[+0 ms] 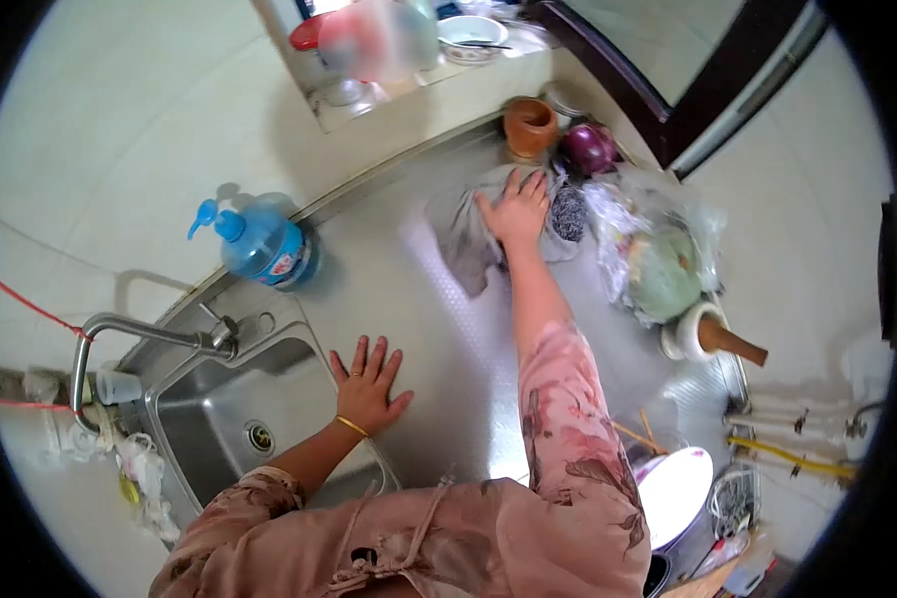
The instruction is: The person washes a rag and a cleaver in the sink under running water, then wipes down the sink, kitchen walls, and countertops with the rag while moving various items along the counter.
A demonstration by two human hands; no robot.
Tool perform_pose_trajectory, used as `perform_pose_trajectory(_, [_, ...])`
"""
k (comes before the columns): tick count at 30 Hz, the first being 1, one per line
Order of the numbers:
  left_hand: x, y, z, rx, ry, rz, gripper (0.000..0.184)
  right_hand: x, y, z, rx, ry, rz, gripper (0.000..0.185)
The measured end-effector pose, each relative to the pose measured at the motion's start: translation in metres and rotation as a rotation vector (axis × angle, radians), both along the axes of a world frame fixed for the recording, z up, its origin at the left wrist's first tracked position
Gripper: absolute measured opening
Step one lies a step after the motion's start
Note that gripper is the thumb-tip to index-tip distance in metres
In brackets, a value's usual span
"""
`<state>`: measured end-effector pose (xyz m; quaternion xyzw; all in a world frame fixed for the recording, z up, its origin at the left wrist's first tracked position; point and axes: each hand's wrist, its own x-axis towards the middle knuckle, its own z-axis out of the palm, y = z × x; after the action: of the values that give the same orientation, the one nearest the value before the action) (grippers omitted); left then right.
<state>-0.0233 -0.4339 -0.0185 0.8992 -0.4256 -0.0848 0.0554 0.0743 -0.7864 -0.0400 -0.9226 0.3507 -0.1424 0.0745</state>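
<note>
My right hand (520, 211) lies with its fingers spread on a grey cloth (468, 239) on the steel counter (419, 299), and presses it flat near the back. Just right of those fingers is a dark speckled scrubber (568, 213). My left hand (369, 384) rests palm down on the bare steel beside the sink (229, 419), fingers apart, holding nothing. Behind the cloth stand a brown wooden pot (530, 128) and a purple onion (590, 148).
A blue soap bottle (264, 247) stands by the wall, left of centre. The faucet (140, 327) reaches over the sink. On the right are a green item in plastic (665, 274), a mortar with pestle (703, 332) and a white plate (676, 488).
</note>
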Motion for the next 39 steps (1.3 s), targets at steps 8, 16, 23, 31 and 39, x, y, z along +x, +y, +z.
perform_pose_trajectory(8, [0.003,0.007,-0.004,0.039,0.068,0.009,0.066,-0.021,0.104,0.014,0.094,0.119,0.822,0.071])
perform_pose_trajectory(16, [0.002,0.002,0.004,-0.113,0.067,0.022,0.064,0.079,0.139,0.006,-0.112,0.084,0.339,0.078])
perform_pose_trajectory(23, [0.005,0.006,-0.001,-0.134,0.079,0.028,0.064,0.063,0.075,0.004,0.142,0.114,0.279,0.08])
perform_pose_trajectory(31, [0.004,0.008,0.0,-0.17,0.068,0.028,0.066,0.031,0.186,0.003,-0.052,0.039,0.903,0.064])
perform_pose_trajectory(39, [0.004,0.019,-0.004,-0.255,0.097,0.061,0.071,0.029,0.123,-0.011,-0.016,0.113,0.287,0.063])
